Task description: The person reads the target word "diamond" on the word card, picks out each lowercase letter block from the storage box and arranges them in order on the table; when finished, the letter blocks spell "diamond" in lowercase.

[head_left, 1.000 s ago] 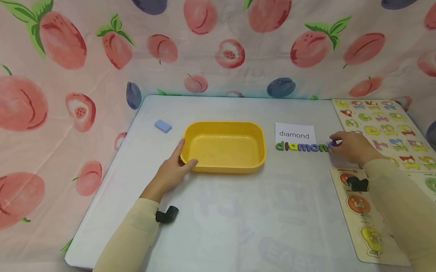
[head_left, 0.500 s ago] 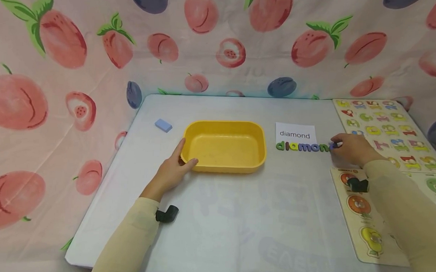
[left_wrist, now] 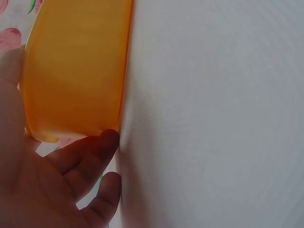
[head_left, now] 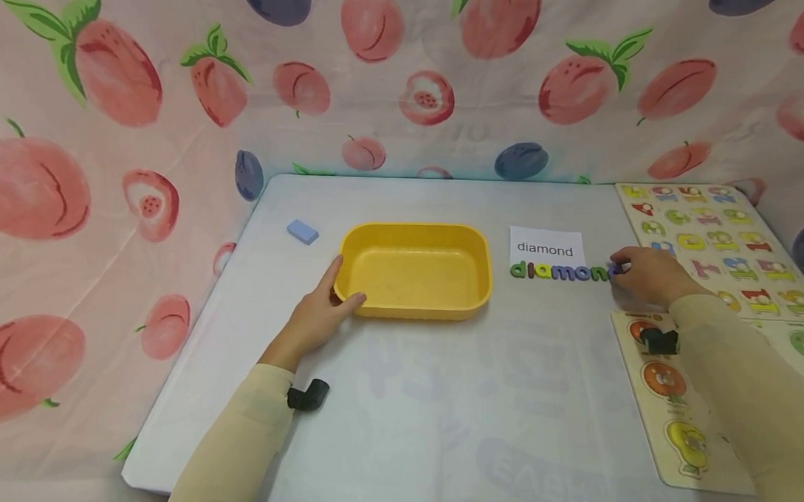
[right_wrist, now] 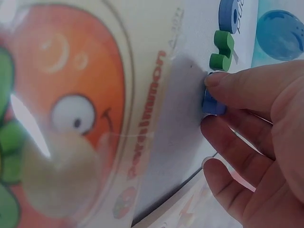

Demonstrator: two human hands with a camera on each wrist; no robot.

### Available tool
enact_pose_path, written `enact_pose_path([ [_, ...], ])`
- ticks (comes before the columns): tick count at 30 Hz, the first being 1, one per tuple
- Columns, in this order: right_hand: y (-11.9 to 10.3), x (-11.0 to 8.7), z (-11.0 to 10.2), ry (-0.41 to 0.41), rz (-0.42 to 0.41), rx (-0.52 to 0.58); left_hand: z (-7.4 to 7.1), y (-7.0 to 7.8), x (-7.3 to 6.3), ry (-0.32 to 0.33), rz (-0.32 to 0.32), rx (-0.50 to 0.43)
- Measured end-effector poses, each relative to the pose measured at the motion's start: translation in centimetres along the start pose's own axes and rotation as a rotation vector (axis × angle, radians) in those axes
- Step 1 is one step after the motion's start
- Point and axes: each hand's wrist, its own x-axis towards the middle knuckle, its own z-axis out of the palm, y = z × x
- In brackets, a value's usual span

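Note:
My left hand [head_left: 312, 320] holds the near left corner of a yellow plastic tray [head_left: 420, 312], its thumb at the near side and fingers along the left wall. In the left wrist view the fingertips meet the tray's orange-looking outer wall [left_wrist: 78, 71] down by the tabletop. My right hand [head_left: 655, 276] pinches a blue-purple toy letter [right_wrist: 214, 103] between thumb and fingers, at the right end of a row of letters. A green letter n [head_left: 599, 273] lies just left of it, after a purple o [head_left: 581, 273]. The pinched letter's shape is mostly covered by fingers.
Above the letter row lies a white card [head_left: 547, 238] printed "diamond". A number puzzle board [head_left: 699, 217] and a fruit puzzle board [head_left: 662, 408] occupy the right side, partly under the right arm. A blue block [head_left: 303, 231] sits left of the tray.
The right hand has shifted the pinched letter slightly, and it now sits against the end of the row, beside the green n. My left hand stays on the tray.

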Motion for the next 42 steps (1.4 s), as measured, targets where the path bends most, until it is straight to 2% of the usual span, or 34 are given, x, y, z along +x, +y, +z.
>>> enact_pose_path([
  [14, 0.0, 0.2, 0.2, 0.012, 0.015, 0.003, -0.1, 0.1, -0.1, -0.003, 0.013, -0.009],
  [25, -0.3, -0.1, -0.5, 0.058, -0.021, -0.001, -0.1, 0.0, -0.6, 0.0, -0.01, -0.025],
  [30, -1.3, -0.7, -1.3, 0.081, -0.006, 0.005, -0.2, 0.0, -0.7, 0.0, -0.011, -0.028],
  [37, -3.9, -1.7, -2.5, 0.131, -0.083, -0.004, -0.3, -0.2, -0.7, 0.002, -0.02, -0.023],
  [42, -5.5, -2.3, -2.7, 0.124, -0.083, -0.001, -0.3, -0.2, -0.6, -0.001, -0.017, -0.021],
])
